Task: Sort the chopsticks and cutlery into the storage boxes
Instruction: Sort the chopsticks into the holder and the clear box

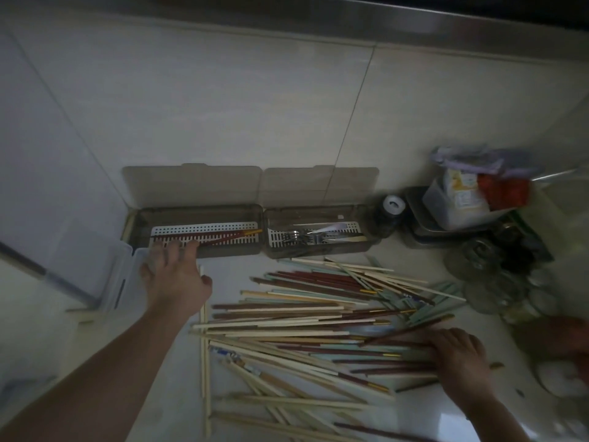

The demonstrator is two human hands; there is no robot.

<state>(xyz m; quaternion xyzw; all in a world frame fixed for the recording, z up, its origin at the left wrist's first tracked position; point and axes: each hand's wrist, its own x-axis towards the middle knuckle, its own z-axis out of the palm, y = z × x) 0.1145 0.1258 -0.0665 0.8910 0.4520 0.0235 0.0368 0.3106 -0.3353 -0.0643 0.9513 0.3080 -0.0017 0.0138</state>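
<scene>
Step in hand: dark red chopsticks are being laid into the left smoky-grey plastic storage box with a white slotted tray – this is judged from the scene, not seen as motion.
Left hand: it reaches to the front wall of this box; the fingers are spread and lie over the rim, and nothing is seen held in them.
Right hand: it rests on the right side of the loose pile of red, pale wood and pale green chopsticks; the fingers are bent over some sticks, but whether one is truly pinched cannot be told.
Task things: a few dark red chopsticks with gold tips lie already in the left box; metal forks lie in the right smoky-grey storage box; most sticks wait on the white counter.
Advice: sticks of one colour should be gathered first, the ends made even, then laid along the length of the tray – not across it.
Risk: the light is weak, so colours may be confused.
</scene>
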